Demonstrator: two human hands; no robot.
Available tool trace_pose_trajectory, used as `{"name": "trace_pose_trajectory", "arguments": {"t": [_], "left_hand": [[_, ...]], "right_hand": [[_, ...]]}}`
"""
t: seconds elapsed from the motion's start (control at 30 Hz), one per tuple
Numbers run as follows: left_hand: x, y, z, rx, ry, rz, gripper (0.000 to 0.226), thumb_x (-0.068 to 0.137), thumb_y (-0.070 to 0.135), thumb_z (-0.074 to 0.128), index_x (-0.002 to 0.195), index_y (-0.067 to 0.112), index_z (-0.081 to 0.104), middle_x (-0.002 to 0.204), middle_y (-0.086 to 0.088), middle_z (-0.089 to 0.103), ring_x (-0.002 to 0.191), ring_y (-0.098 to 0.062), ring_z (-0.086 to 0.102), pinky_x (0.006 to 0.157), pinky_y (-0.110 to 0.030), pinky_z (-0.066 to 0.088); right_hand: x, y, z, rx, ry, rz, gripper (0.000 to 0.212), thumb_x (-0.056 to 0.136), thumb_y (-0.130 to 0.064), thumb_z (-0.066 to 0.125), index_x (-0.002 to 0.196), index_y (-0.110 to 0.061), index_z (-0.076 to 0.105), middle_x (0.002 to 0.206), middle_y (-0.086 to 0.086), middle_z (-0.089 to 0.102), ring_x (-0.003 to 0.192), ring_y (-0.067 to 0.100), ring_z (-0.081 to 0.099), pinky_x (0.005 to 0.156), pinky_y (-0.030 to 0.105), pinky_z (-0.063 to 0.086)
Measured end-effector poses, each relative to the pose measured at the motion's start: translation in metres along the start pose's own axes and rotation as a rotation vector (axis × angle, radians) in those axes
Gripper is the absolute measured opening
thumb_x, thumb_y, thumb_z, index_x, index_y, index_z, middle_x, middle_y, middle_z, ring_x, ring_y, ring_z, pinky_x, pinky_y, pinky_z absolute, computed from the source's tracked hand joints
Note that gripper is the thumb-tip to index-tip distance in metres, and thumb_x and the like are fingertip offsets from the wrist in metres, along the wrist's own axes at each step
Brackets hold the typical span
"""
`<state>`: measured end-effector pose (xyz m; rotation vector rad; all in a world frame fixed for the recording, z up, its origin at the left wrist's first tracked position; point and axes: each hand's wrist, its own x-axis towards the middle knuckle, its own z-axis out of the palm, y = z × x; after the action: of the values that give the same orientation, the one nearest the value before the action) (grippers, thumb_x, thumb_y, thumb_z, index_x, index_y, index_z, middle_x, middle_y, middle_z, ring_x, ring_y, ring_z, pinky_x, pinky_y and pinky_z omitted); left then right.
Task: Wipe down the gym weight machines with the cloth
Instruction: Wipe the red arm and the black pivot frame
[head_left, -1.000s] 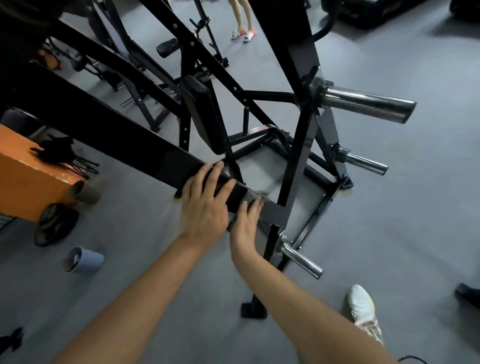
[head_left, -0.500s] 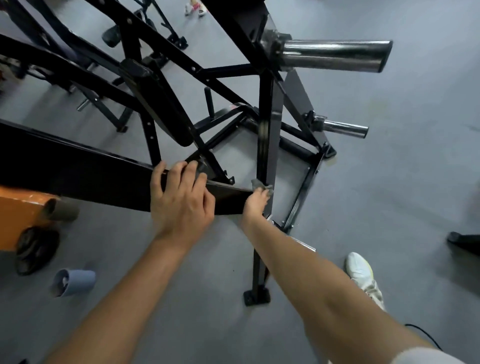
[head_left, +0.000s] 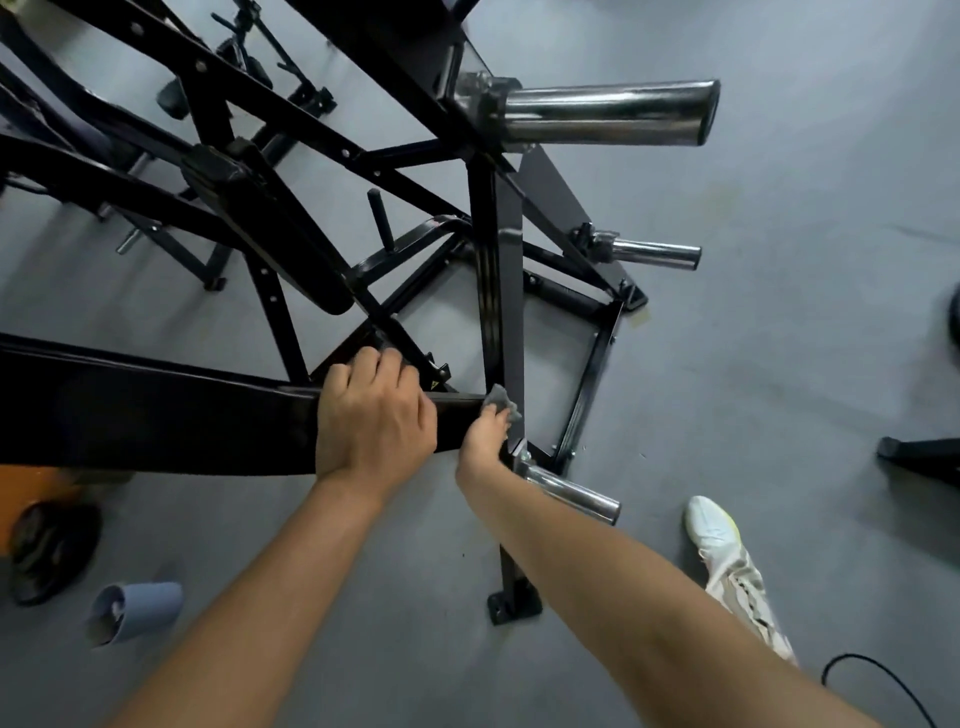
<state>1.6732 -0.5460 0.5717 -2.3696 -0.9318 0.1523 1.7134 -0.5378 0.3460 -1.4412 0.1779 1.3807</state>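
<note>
A black steel weight machine fills the upper middle of the head view, with an upright post (head_left: 493, 291) and a wide black beam (head_left: 156, 410) running in from the left. My left hand (head_left: 371, 415) grips the top edge of that beam, fingers curled over its far side. Just to its right, my right hand (head_left: 485, 428) holds a small grey cloth (head_left: 501, 402) against the joint where the beam meets the post. Only a crumpled corner of the cloth shows past my fingers.
Chrome weight pegs stick out at the top (head_left: 602, 111), the middle right (head_left: 652, 252) and just below my right wrist (head_left: 571, 491). A blue-grey cup (head_left: 135, 610) lies on the grey floor at lower left, next to an orange machine (head_left: 31, 483). My white shoe (head_left: 719, 540) stands at lower right.
My right hand has slid the cloth along the beam to the upright post. My left hand has followed along the beam, and its fingers now curl over the far edge.
</note>
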Motion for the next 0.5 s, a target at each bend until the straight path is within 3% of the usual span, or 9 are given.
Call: {"name": "trace_pose_trajectory", "arguments": {"t": [0.17,0.33,0.43,0.5], "left_hand": [[-0.001,0.02,0.016,0.024,-0.123,0.077,0.027,0.094,0.029,0.041,0.091,0.013,0.063,0.092,-0.009,0.058,0.089,-0.029,0.05,0.078,-0.043,0.038],[0.027,0.039,0.022,-0.18,-0.243,-0.081,0.025,0.089,0.03,0.051,0.103,0.015,0.067,0.099,-0.006,0.062,0.092,-0.025,0.056,0.077,-0.041,0.045],[0.052,0.039,0.021,-0.369,-0.26,-0.152,0.031,0.093,0.024,0.054,0.121,0.013,0.061,0.114,-0.007,0.06,0.102,-0.024,0.056,0.078,-0.039,0.052],[0.073,0.034,0.019,-0.453,-0.238,-0.192,0.036,0.094,0.017,0.054,0.13,0.012,0.057,0.121,-0.008,0.058,0.108,-0.024,0.054,0.082,-0.041,0.054]], "right_hand": [[0.024,-0.007,-0.036,0.1,0.043,0.032,0.052,0.114,-0.031,0.027,0.157,-0.002,0.034,0.158,0.02,0.042,0.145,0.036,0.042,0.116,0.043,0.037],[0.059,-0.064,-0.016,0.101,0.063,-0.09,0.057,0.113,-0.028,0.027,0.167,-0.024,0.01,0.174,0.005,0.012,0.159,0.027,0.016,0.129,0.047,0.016],[0.021,-0.144,-0.013,0.062,0.028,-0.267,0.057,0.114,-0.025,0.028,0.167,-0.025,0.007,0.174,-0.001,0.001,0.161,0.02,0.001,0.13,0.045,0.005],[0.0,-0.192,-0.01,0.043,0.011,-0.376,0.057,0.113,-0.025,0.028,0.167,-0.028,0.008,0.174,-0.004,-0.003,0.161,0.018,-0.004,0.13,0.051,0.001]]}}
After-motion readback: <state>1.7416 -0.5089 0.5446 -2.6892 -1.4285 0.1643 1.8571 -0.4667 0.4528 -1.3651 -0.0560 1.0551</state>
